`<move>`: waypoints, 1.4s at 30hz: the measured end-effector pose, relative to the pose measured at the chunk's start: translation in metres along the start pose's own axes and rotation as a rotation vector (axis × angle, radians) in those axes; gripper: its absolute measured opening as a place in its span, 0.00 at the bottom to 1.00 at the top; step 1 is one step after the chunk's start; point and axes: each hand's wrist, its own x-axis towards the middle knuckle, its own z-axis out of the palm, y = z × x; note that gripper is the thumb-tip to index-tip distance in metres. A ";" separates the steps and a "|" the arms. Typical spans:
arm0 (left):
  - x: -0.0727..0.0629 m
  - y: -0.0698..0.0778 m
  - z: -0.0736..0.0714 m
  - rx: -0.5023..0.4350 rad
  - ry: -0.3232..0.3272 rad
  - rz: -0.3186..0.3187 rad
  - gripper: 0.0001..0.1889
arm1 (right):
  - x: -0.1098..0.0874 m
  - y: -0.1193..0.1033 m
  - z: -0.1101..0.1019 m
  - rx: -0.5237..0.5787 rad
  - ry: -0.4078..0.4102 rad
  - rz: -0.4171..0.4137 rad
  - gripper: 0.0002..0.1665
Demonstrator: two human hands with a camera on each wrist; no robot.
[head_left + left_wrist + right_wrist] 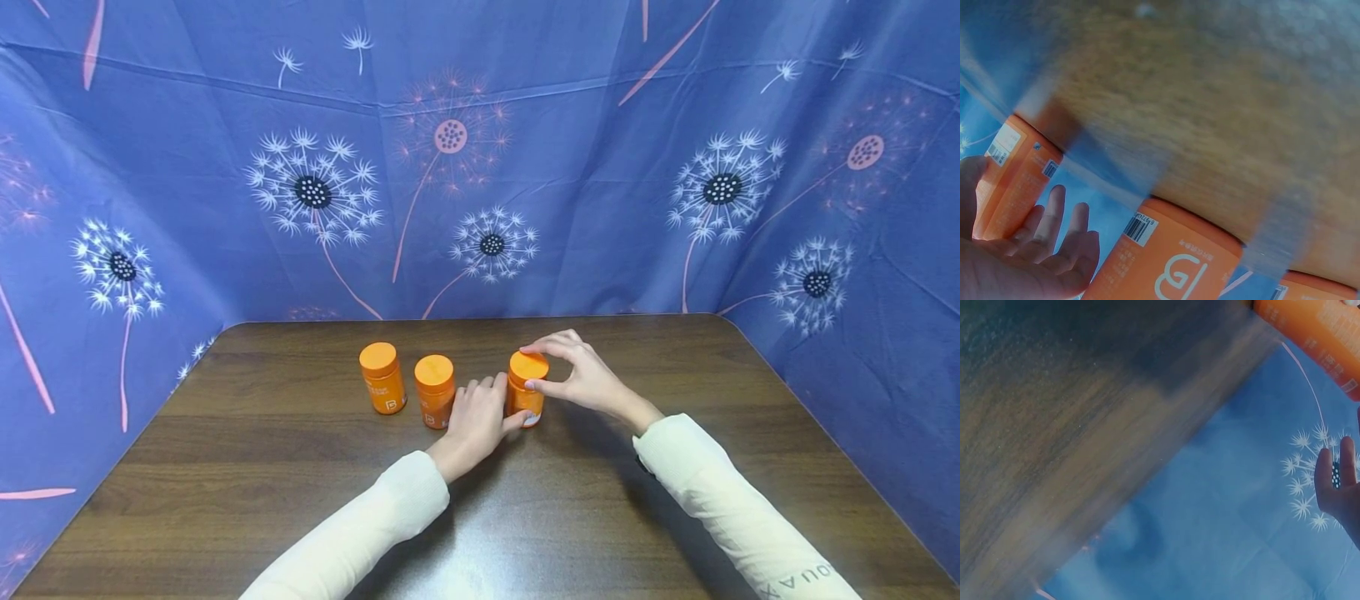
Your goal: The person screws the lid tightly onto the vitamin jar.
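Three orange bottles with orange screw caps stand upright on the wooden table. My left hand [474, 423] holds the body of the rightmost bottle [522, 398], its thumb across the front. In the left wrist view that bottle [1013, 178] sits between the thumb and the fingers. At the top, my right hand [588, 379] pinches the orange cap [529, 366] between thumb and fingers. The right wrist view catches only part of the bottle [1319, 337] and some fingers. Just left of my left hand stands the middle bottle [434, 390], and farther left the third bottle [383, 383].
The brown wooden table [247, 442] reaches back to a blue cloth [585, 217] with dandelion prints. That cloth hangs behind the table and along both sides.
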 end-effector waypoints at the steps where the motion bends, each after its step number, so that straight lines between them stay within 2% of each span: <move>1: 0.000 0.000 0.000 0.000 -0.001 0.000 0.27 | 0.000 0.000 0.001 -0.003 0.008 -0.005 0.27; 7: 0.001 0.000 0.000 0.003 -0.008 -0.001 0.27 | 0.000 0.003 0.005 -0.021 0.068 -0.011 0.27; 11: 0.001 0.000 0.001 0.008 -0.011 -0.003 0.26 | 0.001 0.004 0.006 -0.030 0.071 0.001 0.28; 18: 0.001 0.000 0.002 0.023 0.003 0.000 0.27 | 0.001 0.005 -0.002 0.017 -0.057 0.026 0.37; 22: 0.001 0.000 0.002 0.025 0.011 0.003 0.27 | 0.001 0.007 -0.008 0.025 -0.130 0.015 0.36; 26: 0.001 -0.001 0.001 0.027 0.018 0.005 0.27 | 0.002 0.008 -0.012 0.012 -0.163 0.008 0.35; 42: 0.001 -0.001 0.003 0.022 0.009 0.001 0.27 | 0.002 0.011 -0.010 -0.036 -0.111 0.016 0.30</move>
